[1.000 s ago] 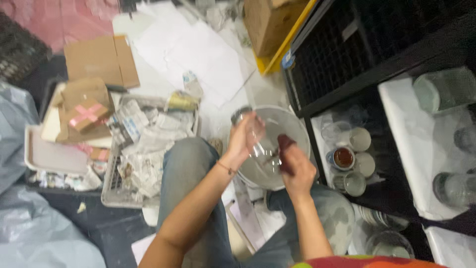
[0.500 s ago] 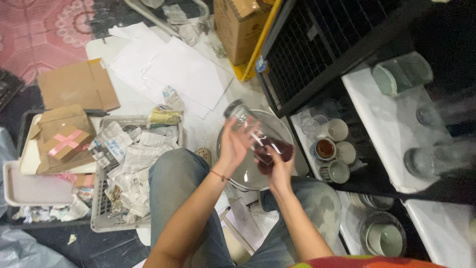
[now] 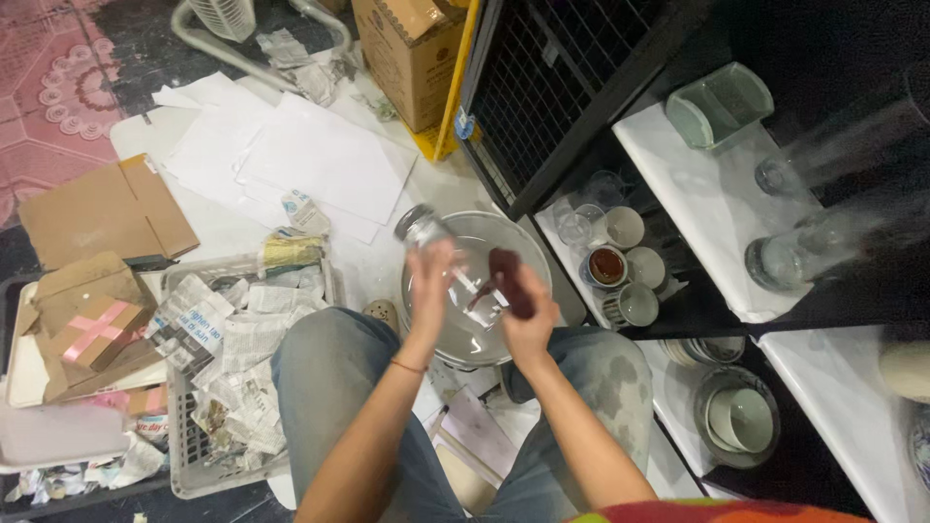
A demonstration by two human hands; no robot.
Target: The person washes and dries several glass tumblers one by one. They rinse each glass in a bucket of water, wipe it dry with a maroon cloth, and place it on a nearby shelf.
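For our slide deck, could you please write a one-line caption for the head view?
Left hand holds a clear glass jar over a round metal basin while right hand grips a dark red cloth.

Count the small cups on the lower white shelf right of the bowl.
4: a white cup, a cup with reddish-brown contents, a pale cup beside it, and a ribbed cup nearest the person. The clear glasses behind may hide more.

One jar and one dark cloth in the grips, one basin under them; right of them four cups, left one basket, one cardboard box beyond
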